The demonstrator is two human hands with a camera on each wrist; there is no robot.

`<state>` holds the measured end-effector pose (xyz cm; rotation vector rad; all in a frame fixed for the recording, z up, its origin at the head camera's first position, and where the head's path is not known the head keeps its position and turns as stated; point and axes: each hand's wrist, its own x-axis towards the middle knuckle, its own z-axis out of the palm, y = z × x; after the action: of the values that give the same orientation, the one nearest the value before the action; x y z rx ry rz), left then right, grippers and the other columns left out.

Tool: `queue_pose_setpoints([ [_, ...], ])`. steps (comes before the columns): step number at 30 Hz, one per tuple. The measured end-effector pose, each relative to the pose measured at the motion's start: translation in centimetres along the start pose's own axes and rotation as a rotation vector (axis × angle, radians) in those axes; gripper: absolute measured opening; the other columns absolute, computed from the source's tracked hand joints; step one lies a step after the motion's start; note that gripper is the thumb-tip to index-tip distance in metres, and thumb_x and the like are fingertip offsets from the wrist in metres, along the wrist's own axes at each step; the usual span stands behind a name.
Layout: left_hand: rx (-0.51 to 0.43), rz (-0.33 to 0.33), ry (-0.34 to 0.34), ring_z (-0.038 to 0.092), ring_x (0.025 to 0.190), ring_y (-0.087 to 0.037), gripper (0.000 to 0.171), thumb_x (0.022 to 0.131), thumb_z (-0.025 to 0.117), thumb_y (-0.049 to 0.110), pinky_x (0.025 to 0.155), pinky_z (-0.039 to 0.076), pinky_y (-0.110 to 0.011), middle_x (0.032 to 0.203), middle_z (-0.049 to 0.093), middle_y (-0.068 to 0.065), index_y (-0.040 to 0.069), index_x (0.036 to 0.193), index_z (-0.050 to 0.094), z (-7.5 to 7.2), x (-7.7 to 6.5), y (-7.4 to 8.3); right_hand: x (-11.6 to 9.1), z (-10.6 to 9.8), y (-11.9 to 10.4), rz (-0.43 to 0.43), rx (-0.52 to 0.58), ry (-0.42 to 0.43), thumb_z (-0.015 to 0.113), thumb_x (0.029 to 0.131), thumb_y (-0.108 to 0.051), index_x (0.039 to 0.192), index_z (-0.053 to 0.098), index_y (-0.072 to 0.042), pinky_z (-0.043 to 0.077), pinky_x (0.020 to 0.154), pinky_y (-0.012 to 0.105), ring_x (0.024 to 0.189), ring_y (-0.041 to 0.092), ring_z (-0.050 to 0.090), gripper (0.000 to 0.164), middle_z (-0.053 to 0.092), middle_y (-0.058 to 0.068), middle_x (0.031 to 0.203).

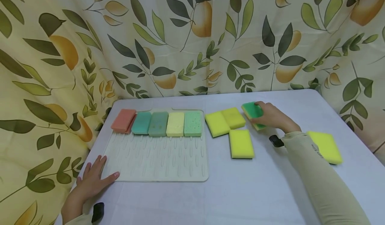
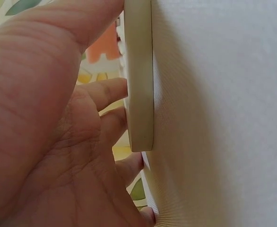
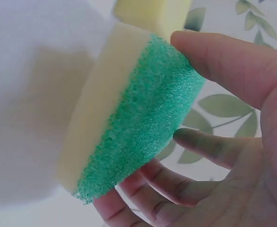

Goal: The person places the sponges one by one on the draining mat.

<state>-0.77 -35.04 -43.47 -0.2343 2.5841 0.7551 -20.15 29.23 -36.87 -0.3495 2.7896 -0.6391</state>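
Note:
My right hand (image 1: 272, 117) grips a sponge (image 1: 252, 110) between thumb and fingers at the back right of the table. In the right wrist view the sponge (image 3: 134, 113) has a green scouring face and a pale yellow foam body. It is tilted, and fingers (image 3: 214, 56) hold it by its edges. My left hand (image 1: 93, 181) lies spread at the front left corner of a white ridged tray (image 1: 156, 161). Close up, the left fingers (image 2: 112, 92) touch the tray's edge (image 2: 141, 94).
Along the tray's back stand a red sponge (image 1: 122, 119), a teal one (image 1: 142, 123), a grey-green one (image 1: 158, 123), a pale yellow one (image 1: 175, 123) and a light green one (image 1: 193, 123). Several yellow sponges (image 1: 241, 144) lie right of the tray; another (image 1: 326, 147) is beside the right forearm.

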Motion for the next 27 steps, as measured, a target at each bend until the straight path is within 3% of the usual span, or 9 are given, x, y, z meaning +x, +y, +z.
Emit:
queue_pose_setpoints([
  [8, -0.018, 0.008, 0.016, -0.021, 0.15, -0.064, 0.113, 0.099, 0.064, 0.064, 0.104, -0.016, -0.088, 0.173, -0.009, -0.033, -0.006, 0.167, 0.008, 0.2, -0.1, -0.2, 0.3, -0.6, -3.0, -0.027, 0.095, -0.001, 0.071, 0.103, -0.029, 0.161, 0.026, 0.013, 0.044, 0.105, 0.067, 0.129, 0.052, 0.05, 0.085, 0.047, 0.041, 0.147],
  [16, 0.005, 0.012, 0.014, -0.021, 0.15, -0.065, 0.113, 0.099, 0.063, 0.064, 0.104, -0.014, -0.089, 0.172, -0.009, -0.034, -0.008, 0.167, 0.007, -0.1, -0.3, -0.1, 1.0, 0.5, -6.2, -0.049, 0.456, -0.082, 0.069, 0.104, -0.024, 0.173, 0.01, -0.01, 0.038, 0.116, 0.066, 0.147, 0.049, 0.039, 0.092, 0.036, 0.033, 0.161],
  [21, 0.009, 0.011, 0.021, -0.02, 0.151, -0.064, 0.113, 0.099, 0.064, 0.063, 0.106, -0.014, -0.088, 0.172, -0.007, -0.034, -0.007, 0.167, 0.009, -0.1, -0.2, 0.1, 1.7, 1.6, -8.1, -0.112, 0.625, -0.109, 0.065, 0.101, -0.012, 0.174, 0.0, -0.027, 0.037, 0.116, 0.066, 0.145, 0.048, 0.038, 0.099, 0.025, 0.03, 0.166],
  [27, -0.003, 0.012, 0.023, -0.02, 0.151, -0.064, 0.114, 0.098, 0.065, 0.063, 0.106, -0.015, -0.087, 0.172, -0.008, -0.033, -0.007, 0.167, 0.008, -0.2, -0.1, 0.2, 2.6, 2.1, -10.5, -0.181, 0.69, -0.121, 0.063, 0.101, -0.009, 0.173, 0.012, -0.036, 0.04, 0.115, 0.065, 0.149, 0.043, 0.032, 0.093, 0.02, 0.02, 0.17],
])
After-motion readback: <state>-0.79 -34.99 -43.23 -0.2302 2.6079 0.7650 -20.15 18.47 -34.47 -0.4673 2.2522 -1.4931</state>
